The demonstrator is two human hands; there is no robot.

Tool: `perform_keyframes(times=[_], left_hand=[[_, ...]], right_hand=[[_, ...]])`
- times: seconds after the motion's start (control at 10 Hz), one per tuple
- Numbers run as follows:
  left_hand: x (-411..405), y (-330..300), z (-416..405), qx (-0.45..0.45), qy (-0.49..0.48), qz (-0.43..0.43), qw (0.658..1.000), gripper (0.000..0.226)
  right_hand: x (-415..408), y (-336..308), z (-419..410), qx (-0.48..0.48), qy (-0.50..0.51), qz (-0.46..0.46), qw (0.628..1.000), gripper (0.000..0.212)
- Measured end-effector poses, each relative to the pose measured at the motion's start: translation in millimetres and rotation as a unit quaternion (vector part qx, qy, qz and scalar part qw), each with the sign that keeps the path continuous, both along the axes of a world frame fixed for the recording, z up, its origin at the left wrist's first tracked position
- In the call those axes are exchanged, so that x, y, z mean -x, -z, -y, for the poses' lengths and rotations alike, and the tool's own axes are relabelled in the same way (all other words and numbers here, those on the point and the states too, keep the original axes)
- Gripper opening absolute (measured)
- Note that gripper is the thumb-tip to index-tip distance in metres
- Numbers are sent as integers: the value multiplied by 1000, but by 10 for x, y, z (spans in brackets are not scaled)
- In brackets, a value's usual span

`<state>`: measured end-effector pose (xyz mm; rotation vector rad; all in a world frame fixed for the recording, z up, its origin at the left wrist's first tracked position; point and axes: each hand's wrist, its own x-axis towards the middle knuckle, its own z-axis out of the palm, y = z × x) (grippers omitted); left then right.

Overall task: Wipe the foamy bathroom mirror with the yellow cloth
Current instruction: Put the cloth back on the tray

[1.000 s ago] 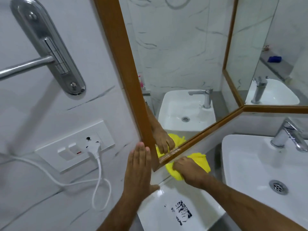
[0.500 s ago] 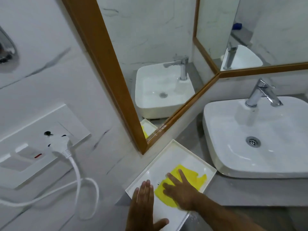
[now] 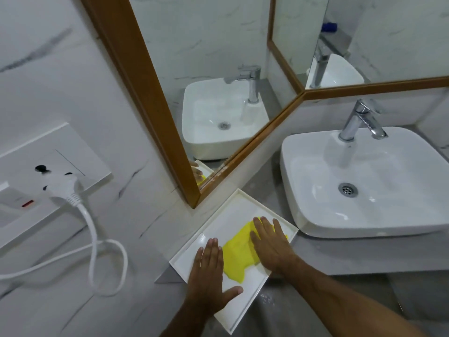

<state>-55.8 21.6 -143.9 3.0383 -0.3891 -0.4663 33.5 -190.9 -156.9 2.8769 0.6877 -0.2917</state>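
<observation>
The yellow cloth (image 3: 237, 257) lies spread flat in a white tray (image 3: 226, 220) on the grey counter, below the mirror's bottom corner. My right hand (image 3: 269, 246) rests flat on the cloth's right part, fingers extended. My left hand (image 3: 210, 276) lies flat on the tray just left of the cloth, fingers together, thumb out. The wood-framed mirror (image 3: 206, 52) fills the upper middle; its glass looks clean, with a few foam specks on the lower frame edge (image 3: 218, 170).
A white basin (image 3: 364, 190) with a chrome tap (image 3: 359, 120) stands right of the tray. A wall socket plate (image 3: 36, 171) with a white plug and looping cable (image 3: 97, 251) is on the left marble wall. A second mirror (image 3: 388, 32) meets the first at the corner.
A second ago both hands were up at the mirror's bottom corner, the right one rubbing the frame with the cloth. They have come down; the cloth now lies flattened in the tray.
</observation>
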Motion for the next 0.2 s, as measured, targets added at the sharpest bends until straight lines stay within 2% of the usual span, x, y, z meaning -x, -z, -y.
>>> perform_keyframes(times=[0.2], left_hand=[[-369,-347,280,7,-11,139,990,99]], right_hand=[[-174,-251,106,-149,50,105,982,53]])
